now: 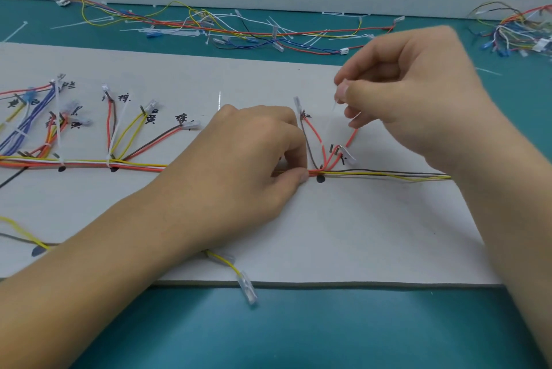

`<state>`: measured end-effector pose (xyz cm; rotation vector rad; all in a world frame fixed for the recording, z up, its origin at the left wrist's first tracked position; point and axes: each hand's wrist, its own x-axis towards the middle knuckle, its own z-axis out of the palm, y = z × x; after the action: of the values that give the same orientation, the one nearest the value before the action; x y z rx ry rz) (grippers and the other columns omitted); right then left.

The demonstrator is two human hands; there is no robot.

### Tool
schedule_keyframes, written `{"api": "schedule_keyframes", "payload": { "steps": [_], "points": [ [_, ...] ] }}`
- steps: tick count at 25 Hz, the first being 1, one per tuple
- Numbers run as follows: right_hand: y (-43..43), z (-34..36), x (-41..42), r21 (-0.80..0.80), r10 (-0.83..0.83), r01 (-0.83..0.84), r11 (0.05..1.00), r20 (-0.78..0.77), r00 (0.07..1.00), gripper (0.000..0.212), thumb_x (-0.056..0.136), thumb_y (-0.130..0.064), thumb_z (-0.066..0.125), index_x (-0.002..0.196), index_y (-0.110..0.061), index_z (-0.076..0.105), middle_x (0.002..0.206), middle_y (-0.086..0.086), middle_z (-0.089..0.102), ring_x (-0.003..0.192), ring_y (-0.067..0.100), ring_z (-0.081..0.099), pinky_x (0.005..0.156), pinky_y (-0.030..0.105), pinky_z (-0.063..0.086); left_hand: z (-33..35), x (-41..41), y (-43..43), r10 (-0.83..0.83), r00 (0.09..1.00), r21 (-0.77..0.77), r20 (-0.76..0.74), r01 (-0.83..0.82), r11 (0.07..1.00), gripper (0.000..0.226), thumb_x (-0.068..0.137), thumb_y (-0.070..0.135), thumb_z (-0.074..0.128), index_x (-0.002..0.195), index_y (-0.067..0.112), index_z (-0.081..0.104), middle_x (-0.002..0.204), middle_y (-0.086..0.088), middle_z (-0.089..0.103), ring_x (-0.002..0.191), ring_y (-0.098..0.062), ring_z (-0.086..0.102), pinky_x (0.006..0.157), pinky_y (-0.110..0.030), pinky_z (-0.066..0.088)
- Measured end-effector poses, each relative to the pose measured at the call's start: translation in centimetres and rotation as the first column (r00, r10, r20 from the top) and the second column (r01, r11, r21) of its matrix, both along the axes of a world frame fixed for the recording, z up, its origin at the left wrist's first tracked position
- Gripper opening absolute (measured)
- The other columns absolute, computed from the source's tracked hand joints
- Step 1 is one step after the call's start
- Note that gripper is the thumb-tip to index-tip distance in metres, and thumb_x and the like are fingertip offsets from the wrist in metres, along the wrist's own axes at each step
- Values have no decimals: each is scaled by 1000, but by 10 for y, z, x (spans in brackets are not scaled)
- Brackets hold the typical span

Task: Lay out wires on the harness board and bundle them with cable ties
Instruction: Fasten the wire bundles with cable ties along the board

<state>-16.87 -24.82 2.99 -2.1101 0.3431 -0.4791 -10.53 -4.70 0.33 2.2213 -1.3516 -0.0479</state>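
Teal bench (268, 333) is covered by white harness board (358, 234). Wire trunk (373, 173) is laid along the board's middle and pinched against it by left hand (254, 153), fingers (294, 141) curled. A thin white cable tie (334, 113) is held above the trunk, pinched by right hand (412, 94). Loose wires (239, 28) are heaped at the rear of the bench.

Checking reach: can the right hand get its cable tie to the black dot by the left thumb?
Probably yes. The right hand holds the cable tie near the black dot; the left hand pinches the wire bundle beside it, not over it. Only thin red wires intervene.
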Motion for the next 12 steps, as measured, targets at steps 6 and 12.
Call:
{"api": "schedule_keyframes", "payload": {
  "steps": [6,12],
  "points": [
    [9,-11,3,-131,170,-191,973,-159,973,13,82,-5,75,78,-18,76,64,2,73,55,15,66,58,37,57,-2,-1,0,16,1000,1,18,-16,1000,5,89,34,69,86,31,65,101,10,51,88,-14,52,84,-46,46],
    [10,-10,1,-149,261,-300,942,-237,936,15,82,-6,73,80,-20,77,66,-2,73,54,6,62,54,18,48,5,-1,8,-36,999,-56,19,37,998,5,77,35,75,81,34,76,82,11,54,73,2,46,78,-46,47]
  ]
}}
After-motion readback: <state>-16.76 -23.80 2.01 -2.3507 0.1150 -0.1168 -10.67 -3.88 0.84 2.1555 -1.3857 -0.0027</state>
